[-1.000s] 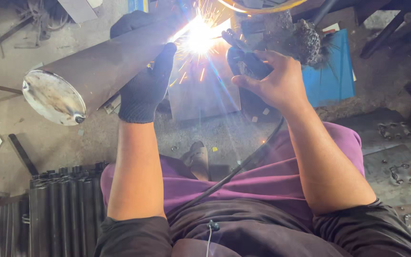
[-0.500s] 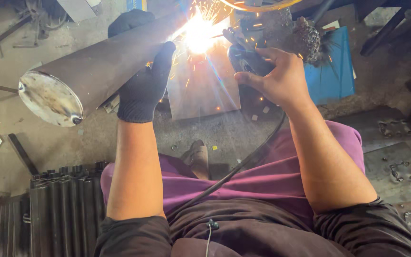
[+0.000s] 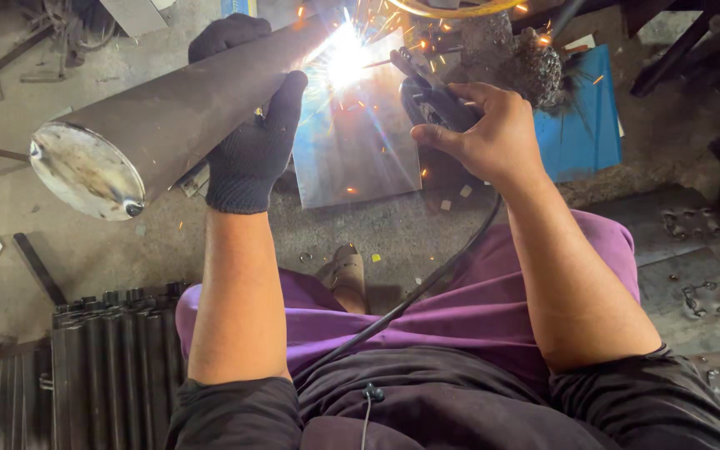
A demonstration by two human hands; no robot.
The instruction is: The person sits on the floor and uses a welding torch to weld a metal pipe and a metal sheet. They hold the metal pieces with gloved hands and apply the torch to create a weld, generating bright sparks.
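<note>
White glare and sparks hide the spot where the welding torch (image 3: 427, 96), gripped in the bare right hand (image 3: 485, 133), meets the far end of the steel pipe (image 3: 177, 117), which the black-gloved left hand (image 3: 252, 142) clasps from below, slanting leftward above the floor.

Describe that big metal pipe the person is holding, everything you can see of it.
The steel pipe is wide, round and dull grey-brown, lying slanted from lower left to upper right. Its near end is closed by a shiny disc with a dark weld spot at the rim. The gloved left hand grips its middle. Bright sparks burst at its far end.
</note>
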